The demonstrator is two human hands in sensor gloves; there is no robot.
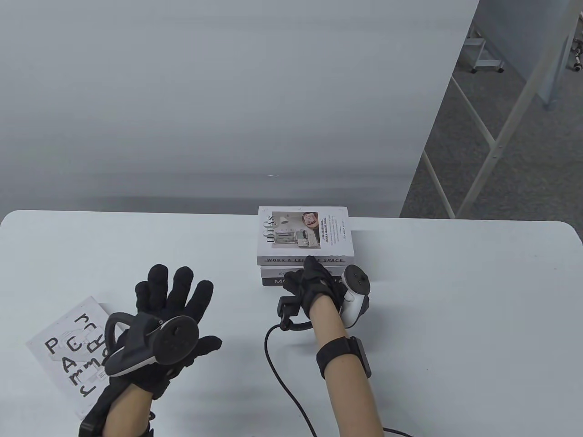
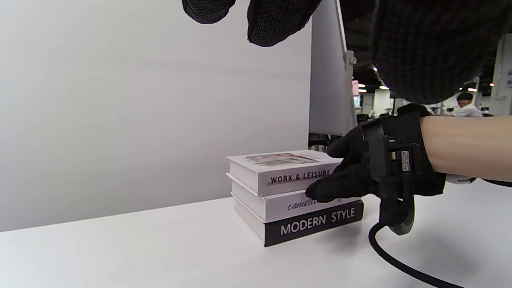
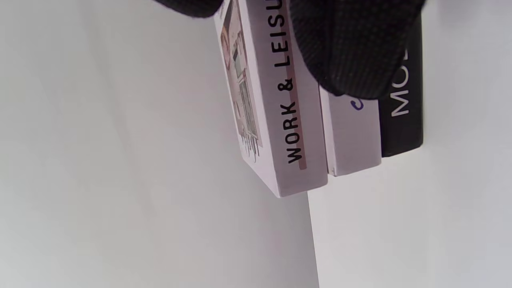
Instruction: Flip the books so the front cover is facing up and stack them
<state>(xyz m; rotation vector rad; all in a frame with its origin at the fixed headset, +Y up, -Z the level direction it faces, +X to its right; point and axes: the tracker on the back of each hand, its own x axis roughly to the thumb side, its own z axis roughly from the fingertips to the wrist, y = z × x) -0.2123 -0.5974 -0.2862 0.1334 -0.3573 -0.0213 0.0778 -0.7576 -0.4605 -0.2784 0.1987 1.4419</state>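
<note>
Three books (image 1: 304, 236) sit stacked by the worktop's far edge, right hand (image 1: 319, 284) touching their spines; one book (image 1: 68, 350) waits near the front-left corner under the spread, empty left hand (image 1: 171, 318).

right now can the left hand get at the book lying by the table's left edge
Probably yes: the left hand hovers open and holds nothing, right beside the lettered book, partly over its near edge. Nothing lies on that book.

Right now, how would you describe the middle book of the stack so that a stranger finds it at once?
Find the stack of three books near the white table's far edge. The middle book lies under Work & Leisure Space and above the black Modern Style. Only its pale spine bears purple cursive script.
</note>
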